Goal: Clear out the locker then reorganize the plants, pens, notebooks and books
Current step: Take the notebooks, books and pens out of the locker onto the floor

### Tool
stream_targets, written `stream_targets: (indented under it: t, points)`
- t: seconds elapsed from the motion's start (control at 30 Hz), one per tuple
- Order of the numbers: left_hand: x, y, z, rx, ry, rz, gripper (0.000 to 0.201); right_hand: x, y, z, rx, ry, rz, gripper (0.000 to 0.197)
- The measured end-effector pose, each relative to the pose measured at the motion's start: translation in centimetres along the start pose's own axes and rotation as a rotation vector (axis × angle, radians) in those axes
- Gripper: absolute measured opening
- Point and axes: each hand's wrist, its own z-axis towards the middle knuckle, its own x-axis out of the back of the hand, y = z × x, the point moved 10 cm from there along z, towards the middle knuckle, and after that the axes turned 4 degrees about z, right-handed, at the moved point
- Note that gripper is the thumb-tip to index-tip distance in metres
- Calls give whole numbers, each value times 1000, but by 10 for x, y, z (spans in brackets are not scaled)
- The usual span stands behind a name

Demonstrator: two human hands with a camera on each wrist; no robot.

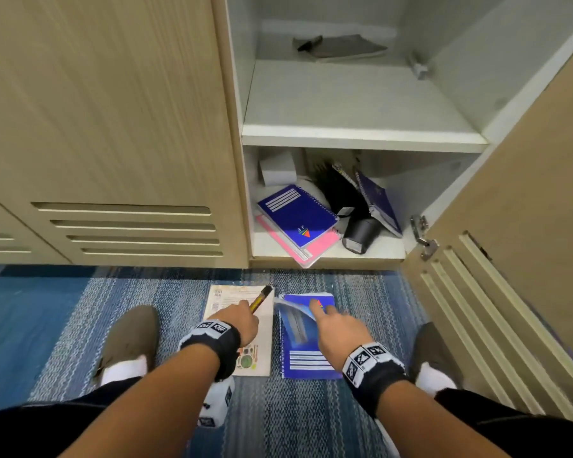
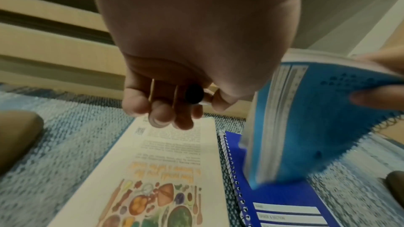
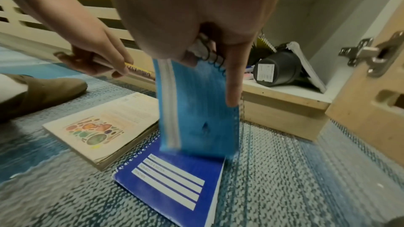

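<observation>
My left hand [image 1: 245, 309] grips a yellow and black pen [image 1: 261, 298] over a cream book [image 1: 245, 361] that lies on the carpet. In the left wrist view the pen's dark end [image 2: 194, 93] shows between curled fingers. My right hand [image 1: 318, 310] pinches a light blue spiral notebook [image 3: 196, 110] by its spiral edge. It hangs tilted, with its lower edge on a dark blue notebook [image 3: 174, 179] lying flat beside the book [image 3: 104, 127].
The open locker's lower shelf [image 1: 328, 251] holds a blue notebook [image 1: 298, 216] on a pink one [image 1: 318, 247], a tipped black pot [image 1: 361, 234] with a dark plant, a purple notebook [image 1: 377, 200] and a white box [image 1: 277, 170]. A grey item [image 1: 341, 47] lies on an upper shelf. The door [image 1: 510, 226] stands open at right.
</observation>
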Motion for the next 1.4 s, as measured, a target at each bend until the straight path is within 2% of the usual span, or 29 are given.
stream_targets:
  t: [0.13,0.27,0.4,0.57,0.63,0.77,0.83,0.93,1.03,1.1,1.17,1.23,1.4]
  points:
    - [-26,2,23,58,-54,-68,44,-10,-3,17,19,82,19,72]
    - [-49,11,32,87,-113,-221,46,-40,-5,33,41,-27,23,79]
    - [-62,16,37,70,-153,-321,37,-83,1,39,-20,-225,28,70]
    - [-65,-4,31,104,-183,-285,63,-86,5,30,-42,-297,22,54]
    - [-61,-6,25,96,-210,-287,66,-73,3,26,-30,-291,36,49]
    - [-10,11,8,5,-142,-209,57,-19,-4,24,-1,-188,36,50]
    - [33,32,-2,-70,-50,-165,49,21,-9,23,15,-113,52,51]
    - [102,70,-17,-197,80,-59,32,81,-18,30,41,-2,81,42]
    - [177,103,-42,-323,207,26,30,154,-27,23,75,92,59,33]
    - [232,117,-57,-381,301,107,22,207,-28,18,94,150,35,31]
    - [282,127,-70,-413,386,157,15,261,-24,10,97,228,-4,24]
    - [327,137,-86,-445,454,195,18,308,-16,2,85,306,-33,30]
    - [425,152,-112,-452,580,266,17,407,17,-14,2,383,-141,30]
